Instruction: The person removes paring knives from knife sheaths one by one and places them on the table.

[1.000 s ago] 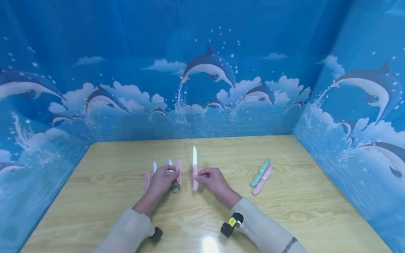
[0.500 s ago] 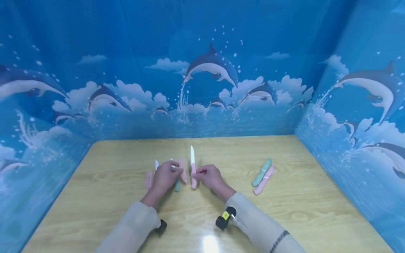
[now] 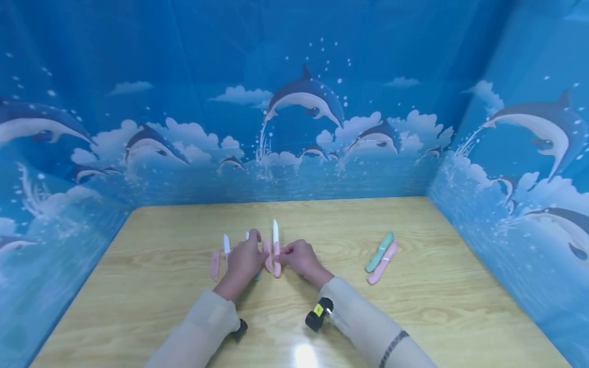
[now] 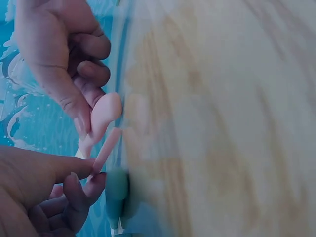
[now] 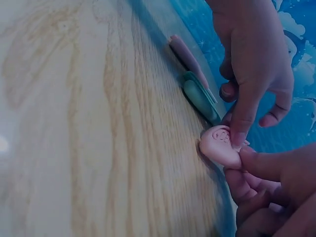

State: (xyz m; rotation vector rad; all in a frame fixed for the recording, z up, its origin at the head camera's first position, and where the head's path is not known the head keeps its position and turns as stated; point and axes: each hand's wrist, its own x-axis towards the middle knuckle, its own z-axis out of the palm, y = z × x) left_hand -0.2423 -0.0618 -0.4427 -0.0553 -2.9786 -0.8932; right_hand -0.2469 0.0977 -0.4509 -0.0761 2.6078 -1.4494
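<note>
My right hand (image 3: 294,255) grips the pink handle of a white-bladed knife (image 3: 275,237), its blade pointing away from me. In the right wrist view the rounded end of this pink handle (image 5: 219,143) shows between my right hand's (image 5: 261,182) fingers. My left hand (image 3: 246,258) pinches a thin pink sheath (image 3: 267,255) right beside the knife. The left wrist view shows my left hand (image 4: 74,173) holding the pink sheath (image 4: 106,148) next to the pink handle (image 4: 101,116). A teal-handled knife (image 3: 257,276) lies partly hidden under my left hand.
Another white blade (image 3: 226,244) and a pink piece (image 3: 214,265) lie on the wooden table (image 3: 414,317) left of my hands. A teal sheathed knife (image 3: 379,250) and a pink one (image 3: 383,263) lie together at the right. Blue dolphin-print walls (image 3: 294,102) enclose three sides.
My two hands have drawn together. The pink knife has moved left and lower, and now stands right against the pink sheath in my left hand.
</note>
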